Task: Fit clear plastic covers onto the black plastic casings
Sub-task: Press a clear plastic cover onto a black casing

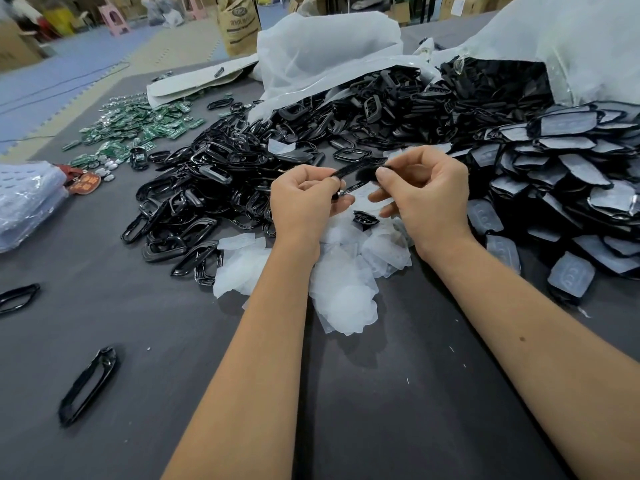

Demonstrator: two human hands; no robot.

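Observation:
Both hands hold one black plastic casing edge-on above the table. My left hand pinches its left end and my right hand pinches its right end. A clear cover seems to lie against the casing's underside, but I cannot tell for sure. Under my hands lies a heap of loose clear plastic covers. A big pile of bare black casings spreads to the left and behind. Casings with covers fitted are stacked on the right.
Green circuit boards lie at the back left. White plastic bags spill casings at the back. Stray casings rest on the grey table at the front left. A bagged bundle sits at the left edge.

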